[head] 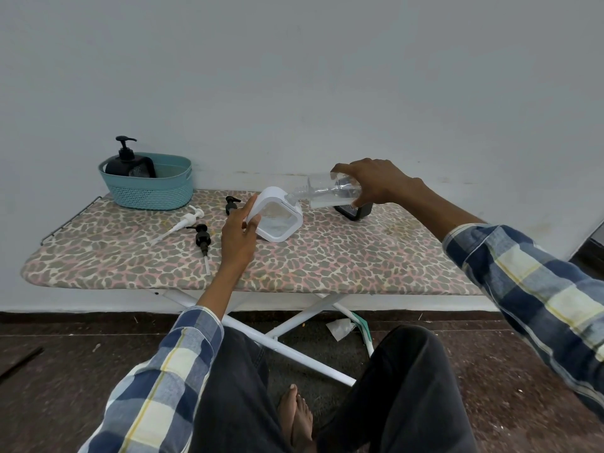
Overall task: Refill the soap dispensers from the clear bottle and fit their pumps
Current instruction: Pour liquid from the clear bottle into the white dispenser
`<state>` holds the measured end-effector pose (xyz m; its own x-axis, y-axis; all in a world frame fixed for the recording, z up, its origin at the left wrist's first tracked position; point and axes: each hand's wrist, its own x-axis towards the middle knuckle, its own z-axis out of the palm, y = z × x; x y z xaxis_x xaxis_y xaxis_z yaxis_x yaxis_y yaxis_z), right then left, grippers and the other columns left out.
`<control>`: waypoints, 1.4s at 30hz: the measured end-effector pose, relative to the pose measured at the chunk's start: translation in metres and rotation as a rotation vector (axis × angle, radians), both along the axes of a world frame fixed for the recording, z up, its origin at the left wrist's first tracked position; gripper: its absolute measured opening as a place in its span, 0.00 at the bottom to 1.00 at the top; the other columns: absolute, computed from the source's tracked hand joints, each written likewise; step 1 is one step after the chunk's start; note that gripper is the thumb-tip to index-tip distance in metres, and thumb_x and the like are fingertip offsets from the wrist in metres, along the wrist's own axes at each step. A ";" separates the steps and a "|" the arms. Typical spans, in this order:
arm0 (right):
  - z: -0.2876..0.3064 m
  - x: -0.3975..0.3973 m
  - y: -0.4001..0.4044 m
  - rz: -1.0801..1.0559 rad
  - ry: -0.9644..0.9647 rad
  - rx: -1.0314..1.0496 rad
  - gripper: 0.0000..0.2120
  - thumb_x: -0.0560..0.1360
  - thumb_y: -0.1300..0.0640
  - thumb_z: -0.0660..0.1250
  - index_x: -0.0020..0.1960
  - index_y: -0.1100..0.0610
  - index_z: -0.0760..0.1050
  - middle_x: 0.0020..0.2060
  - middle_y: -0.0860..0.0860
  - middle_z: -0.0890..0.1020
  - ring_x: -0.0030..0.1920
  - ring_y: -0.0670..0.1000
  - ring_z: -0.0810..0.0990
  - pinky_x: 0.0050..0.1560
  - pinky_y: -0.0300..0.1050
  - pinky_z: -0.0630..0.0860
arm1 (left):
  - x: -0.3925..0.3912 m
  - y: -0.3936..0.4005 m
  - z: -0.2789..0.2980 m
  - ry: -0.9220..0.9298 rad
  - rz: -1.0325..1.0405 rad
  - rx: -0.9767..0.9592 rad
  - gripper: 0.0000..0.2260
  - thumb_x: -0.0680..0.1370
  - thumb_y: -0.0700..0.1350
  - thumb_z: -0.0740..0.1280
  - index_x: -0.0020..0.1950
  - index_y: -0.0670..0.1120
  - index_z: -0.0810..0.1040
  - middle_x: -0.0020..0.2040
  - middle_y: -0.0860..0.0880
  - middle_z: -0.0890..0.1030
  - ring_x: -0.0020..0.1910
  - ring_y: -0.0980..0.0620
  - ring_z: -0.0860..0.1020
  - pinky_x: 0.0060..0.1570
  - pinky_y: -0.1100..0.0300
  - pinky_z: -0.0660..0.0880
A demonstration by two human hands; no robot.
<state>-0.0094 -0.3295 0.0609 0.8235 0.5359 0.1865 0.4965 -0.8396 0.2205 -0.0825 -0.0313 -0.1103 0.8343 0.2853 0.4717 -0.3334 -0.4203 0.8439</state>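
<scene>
Clear bottle [333, 191] tipped sideways in right hand [376, 184], neck at white dispenser [277, 214] gripped tilted by left hand [238, 230].

We see: leopard-print board [294, 266], grey-pink-cream; teal basket [153, 188]; black dispenser [125, 161] inside; white dispenser [277, 214]; clear bottle [330, 191]; white pump [183, 222]; black pumps [202, 238]; blue-white-yellow plaid sleeves [539, 289].

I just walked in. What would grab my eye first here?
The pouring at the centre: the right hand tips a clear bottle nearly flat into a white dispenser, which the left hand holds tilted on a leopard-print ironing board. Left of that lie three loose pumps, and a teal basket at the back left corner holds a black dispenser.
</scene>
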 end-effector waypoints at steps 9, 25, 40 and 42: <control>0.004 0.000 0.002 0.002 0.001 -0.012 0.41 0.68 0.51 0.83 0.75 0.42 0.67 0.54 0.51 0.84 0.51 0.56 0.80 0.40 0.47 0.72 | 0.002 0.001 -0.003 0.006 -0.023 -0.043 0.20 0.88 0.48 0.64 0.80 0.54 0.73 0.70 0.45 0.78 0.69 0.46 0.77 0.67 0.39 0.77; 0.005 -0.002 0.003 0.001 0.001 -0.016 0.41 0.68 0.52 0.83 0.75 0.43 0.67 0.55 0.51 0.84 0.52 0.56 0.79 0.40 0.47 0.73 | -0.003 0.000 0.000 0.003 -0.020 -0.027 0.20 0.88 0.49 0.64 0.81 0.52 0.73 0.71 0.45 0.78 0.69 0.46 0.77 0.67 0.44 0.77; 0.006 -0.004 0.003 -0.004 0.010 -0.015 0.41 0.69 0.52 0.83 0.75 0.43 0.67 0.55 0.51 0.84 0.50 0.55 0.77 0.41 0.48 0.73 | -0.007 -0.002 0.004 -0.008 -0.029 -0.026 0.19 0.88 0.49 0.63 0.80 0.53 0.72 0.64 0.53 0.76 0.66 0.51 0.76 0.65 0.50 0.76; 0.006 -0.004 0.003 -0.002 0.007 -0.015 0.41 0.68 0.52 0.83 0.75 0.43 0.67 0.56 0.51 0.84 0.51 0.55 0.77 0.41 0.48 0.73 | -0.007 -0.002 0.004 -0.008 -0.032 -0.030 0.19 0.88 0.48 0.63 0.80 0.54 0.72 0.64 0.52 0.77 0.65 0.51 0.76 0.65 0.49 0.77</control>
<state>-0.0131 -0.3262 0.0665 0.8260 0.5367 0.1724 0.4962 -0.8374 0.2293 -0.0890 -0.0336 -0.1061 0.8395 0.2728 0.4699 -0.3528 -0.3841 0.8532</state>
